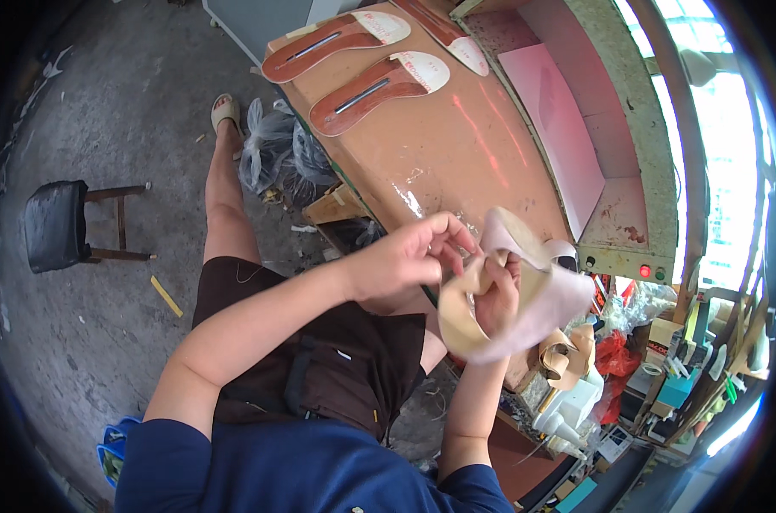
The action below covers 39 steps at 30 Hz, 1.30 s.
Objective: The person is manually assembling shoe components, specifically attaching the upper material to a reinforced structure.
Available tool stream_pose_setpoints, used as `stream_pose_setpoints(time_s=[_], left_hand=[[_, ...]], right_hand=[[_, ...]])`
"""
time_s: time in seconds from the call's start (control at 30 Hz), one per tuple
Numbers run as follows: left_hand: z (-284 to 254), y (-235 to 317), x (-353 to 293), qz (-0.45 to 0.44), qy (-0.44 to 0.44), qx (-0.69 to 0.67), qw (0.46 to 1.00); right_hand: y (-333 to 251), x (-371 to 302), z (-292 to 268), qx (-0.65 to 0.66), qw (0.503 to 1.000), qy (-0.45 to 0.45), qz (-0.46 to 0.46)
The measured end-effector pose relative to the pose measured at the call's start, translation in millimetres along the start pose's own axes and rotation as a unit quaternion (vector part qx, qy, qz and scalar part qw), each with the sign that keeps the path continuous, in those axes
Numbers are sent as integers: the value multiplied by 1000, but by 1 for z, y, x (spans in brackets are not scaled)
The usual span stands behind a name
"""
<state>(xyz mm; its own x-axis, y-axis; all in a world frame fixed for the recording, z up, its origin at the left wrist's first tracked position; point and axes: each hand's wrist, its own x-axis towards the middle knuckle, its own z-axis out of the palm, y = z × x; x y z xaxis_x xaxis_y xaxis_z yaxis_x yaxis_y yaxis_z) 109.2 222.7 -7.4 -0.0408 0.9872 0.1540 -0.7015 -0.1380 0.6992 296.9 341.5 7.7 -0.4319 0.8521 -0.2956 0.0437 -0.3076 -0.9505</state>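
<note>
My right hand (499, 299) is closed on a pale pink shoe upper (549, 309) with a beige lining, holding it up over the near edge of the workbench. The fingers of that hand reach into the upper's opening, and the thumb presses against its lining. Close to the upper's left edge is my left hand (418, 255), its fingers half bent and apart, with nothing visible between them. Whether its fingertips touch the upper I cannot tell. Motion slightly blurs the upper.
Brown insoles (379, 92) with metal strips and white ends lie on the far part of the workbench (439, 162). An open-fronted box with control buttons (645, 271) stands right. Bags (268, 145) lie beside the bench, a stool (59, 224) at left, cluttered tools (679, 385) lower right.
</note>
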Motion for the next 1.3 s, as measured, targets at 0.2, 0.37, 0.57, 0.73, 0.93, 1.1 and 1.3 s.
stream_pose_setpoints(time_s=[0.2, 0.37, 0.57, 0.73, 0.93, 1.1, 1.3], left_hand=[[20, -10, 11, -45, 149, 116, 981], [27, -34, -4, -71, 114, 72, 988], [31, -32, -19, -25, 215, -161, 963], [33, -29, -14, -22, 171, -339, 925], [32, -5, -25, -81, 85, -147, 982], [29, 16, -49, 11, -76, 239, 968], [38, -3, -63, -56, -31, -227, 972]], right_hand=[[-8, -36, 9, 59, 995, -66, 49], [12, -62, -6, -14, 997, -76, 20], [60, -64, -30, 196, 977, -65, -51], [55, -78, -18, 218, 973, -42, -56], [23, -84, 5, 161, 986, -19, 30], [10, -94, 19, 233, 964, -118, 57], [1, -119, 28, 98, 976, -183, -72]])
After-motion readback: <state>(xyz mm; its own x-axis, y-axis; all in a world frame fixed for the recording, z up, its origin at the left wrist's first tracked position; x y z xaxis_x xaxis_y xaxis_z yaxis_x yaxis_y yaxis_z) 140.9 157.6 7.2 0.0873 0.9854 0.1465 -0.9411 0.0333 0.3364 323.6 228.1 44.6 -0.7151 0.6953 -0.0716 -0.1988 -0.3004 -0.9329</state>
